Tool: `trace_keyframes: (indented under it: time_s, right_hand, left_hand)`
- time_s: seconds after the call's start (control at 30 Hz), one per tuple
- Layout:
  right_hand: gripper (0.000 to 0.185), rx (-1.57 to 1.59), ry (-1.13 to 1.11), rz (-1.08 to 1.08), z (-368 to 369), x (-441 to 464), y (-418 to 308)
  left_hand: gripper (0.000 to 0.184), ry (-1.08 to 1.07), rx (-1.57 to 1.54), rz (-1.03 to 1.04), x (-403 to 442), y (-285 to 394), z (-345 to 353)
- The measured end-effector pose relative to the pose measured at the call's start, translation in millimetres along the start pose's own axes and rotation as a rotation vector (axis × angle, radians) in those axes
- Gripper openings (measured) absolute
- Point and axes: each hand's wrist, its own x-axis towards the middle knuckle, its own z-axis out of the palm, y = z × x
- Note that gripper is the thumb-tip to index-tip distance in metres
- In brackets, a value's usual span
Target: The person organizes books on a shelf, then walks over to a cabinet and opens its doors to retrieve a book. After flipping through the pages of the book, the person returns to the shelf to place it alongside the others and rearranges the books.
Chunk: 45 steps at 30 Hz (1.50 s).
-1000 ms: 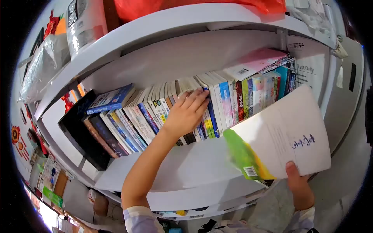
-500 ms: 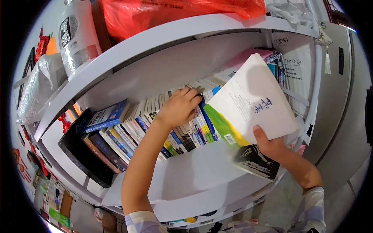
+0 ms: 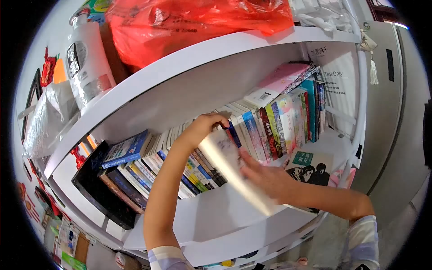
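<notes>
My right hand (image 3: 265, 177) grips a pale book (image 3: 225, 157), blurred by motion and tilted with its page edge toward me. The book is in front of the row of upright books (image 3: 202, 168) on the white shelf (image 3: 216, 225). At the row's upper edge, my left hand (image 3: 204, 128) curls its fingers over the book tops, close to the pale book's upper end; its fingertips are partly hidden. A dark blue spine (image 3: 234, 134) shows just right of those fingers.
A book with a green title block (image 3: 310, 168) lies on the shelf at right, partly behind my right forearm. A pink book (image 3: 283, 81) rests atop the right-hand books. A black bookend (image 3: 101, 186) stands at left. Above are a red plastic bag (image 3: 193, 31) and a bottle (image 3: 87, 63).
My right hand has carried the book leftward to the row and turned it edge-on. Books on the right and the lying book are uncovered. My left hand stays at the row's top. The view has shifted slightly.
</notes>
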Motion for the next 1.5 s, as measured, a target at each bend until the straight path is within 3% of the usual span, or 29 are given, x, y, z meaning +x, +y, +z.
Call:
trace_keyframes:
  time_s: [0.1, 0.2, 0.3, 0.33, 0.37, 0.4, 0.47, 0.57, 0.67, 0.77, 0.83, 0.87, 0.97, 1.0, 1.07, 1.17, 1.2, 1.3, 1.43, 1.5]
  right_hand:
    - [0.064, -0.328, 0.098, -0.315, 10.8, 8.4, 6.5]
    - [0.071, -0.314, 0.145, -0.299, 12.0, 11.2, 6.3]
    - [0.079, 0.072, 0.043, 0.112, -9.1, 9.0, -2.8]
    - [0.084, 0.078, 0.057, 0.257, -12.0, 9.6, 3.7]
    - [0.08, 0.059, 0.234, 0.294, -5.3, 4.9, 14.5]
    - [0.077, 0.045, 0.413, 0.329, 1.3, 0.1, 25.4]
    - [0.073, 0.083, 0.502, 0.389, -3.9, 10.4, 35.4]
    - [0.068, 0.173, 0.495, 0.402, -26.5, 38.0, 27.1]
    - [0.068, 0.208, 0.416, 0.373, -27.0, 65.5, 20.9]
    - [0.071, 0.016, 0.402, 0.473, -24.5, 92.7, 27.3]
    - [0.069, 0.049, 0.345, 0.515, -23.4, 105.9, 33.5]
    - [0.067, 0.045, 0.352, 0.473, -14.1, 108.3, 41.3]
    - [0.063, -0.059, 0.313, 0.41, 16.1, 112.0, 62.0]
    - [0.062, -0.135, 0.295, 0.408, 22.5, 109.2, 67.6]
    - [0.068, -0.244, 0.218, 0.386, 28.1, 104.9, 76.6]
    - [0.079, -0.125, 0.226, 0.217, 15.3, 100.4, 85.4]
    - [0.091, -0.112, 0.149, 0.201, 2.9, 101.6, 88.4]
    - [0.092, -0.067, -0.128, 0.255, -23.7, 106.9, 97.1]
    - [0.085, -0.254, -0.094, 0.011, -14.4, 104.2, 126.9]
    - [0.082, -0.318, -0.109, 0.014, -11.7, 101.2, 131.4]
  left_hand:
    - [0.03, -0.032, -0.049, -0.044, 2.3, -2.7, 0.4]
    - [0.032, -0.052, -0.105, -0.107, 2.1, -5.4, 0.5]
    - [0.029, -0.062, -0.149, -0.115, 1.8, -8.7, -6.2]
    - [0.036, 0.05, 0.046, 0.087, -2.1, -7.6, -0.9]
    - [0.046, 0.055, -0.11, -0.171, 1.4, -6.5, -0.2]
    - [0.05, 0.053, -0.115, -0.198, 3.3, -5.4, 0.8]
    - [0.058, 0.028, -0.079, -0.205, 4.8, -8.2, 0.5]
    - [0.055, 0.057, -0.079, -0.282, 4.1, 0.7, 1.5]
    - [0.061, 0.433, -0.223, -0.257, -4.9, -14.4, 3.3]
    - [0.073, 0.774, -0.244, -0.023, -10.6, 16.6, -11.3]
    - [0.072, 0.783, -0.039, 0.138, -7.4, 50.3, -12.9]
    - [0.072, 0.784, 0.065, 0.214, -4.9, 58.1, -10.3]
    - [0.068, 0.491, 0.39, 0.064, 7.4, 51.7, -9.7]
    - [0.063, 0.579, 0.259, 0.042, 9.3, 48.6, -1.1]
    - [0.065, 0.542, 0.324, -0.034, 4.4, 43.0, 3.3]
    - [0.072, 0.463, 0.382, -0.042, 1.9, 36.0, 3.1]
    - [0.075, 0.446, 0.384, -0.026, 0.9, 30.6, 4.4]
    - [0.088, 0.317, 0.361, -0.107, -5.0, 17.0, 7.1]
    - [0.094, 0.143, 0.521, -0.232, -5.2, 7.2, 11.5]
    - [0.093, 0.097, 0.569, -0.289, -0.7, 8.9, 16.2]
